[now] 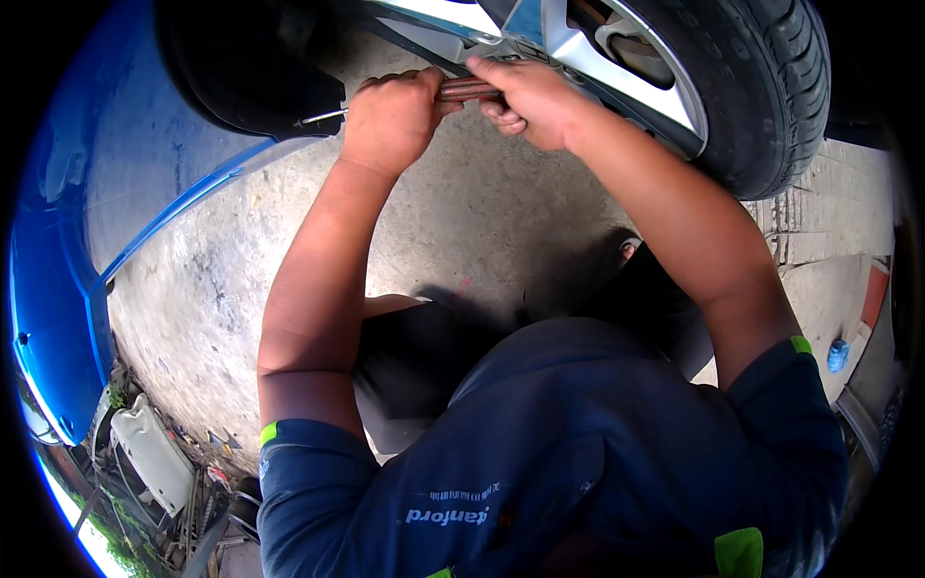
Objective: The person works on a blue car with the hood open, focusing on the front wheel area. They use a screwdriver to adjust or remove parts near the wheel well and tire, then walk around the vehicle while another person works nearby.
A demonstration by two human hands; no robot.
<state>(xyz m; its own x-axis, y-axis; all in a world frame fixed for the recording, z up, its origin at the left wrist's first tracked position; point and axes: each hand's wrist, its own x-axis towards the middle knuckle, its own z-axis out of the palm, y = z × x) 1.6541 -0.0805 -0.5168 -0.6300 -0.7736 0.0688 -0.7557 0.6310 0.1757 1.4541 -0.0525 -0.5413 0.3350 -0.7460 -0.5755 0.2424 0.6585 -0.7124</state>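
- Tool (469,91): a reddish-brown bar held level just in front of the wheel (674,87), low on its silver rim; a thin metal rod (321,118) sticks out past the fist on the side away from the wheel. What the far end bites on is hidden behind the hands.
- Left hand (390,120): closed in a full fist round the tool's outer end, knuckles up, away from the wheel.
- Right hand (530,101): fingers curled and clamped round the tool close to the rim, thumb lying along the top.
- Grip, as I judge it: keeping both fists tight and apart on the bar gives leverage; the hand by the rim should steady, the outer one should drive.
- Line: holding the bar square to the wheel, not sagging toward the concrete floor (462,222), should stop it slipping off whatever it engages.
- Body: both forearms are stretched out toward the wheel; drawing the elbows in would let the trunk share the load.
- Risk: a slip would throw the right knuckles against the rim or the tyre (771,106), so force is best built up gradually.
- Blue bodywork (58,289) curves away on the far side from the wheel, well apart from the hands.
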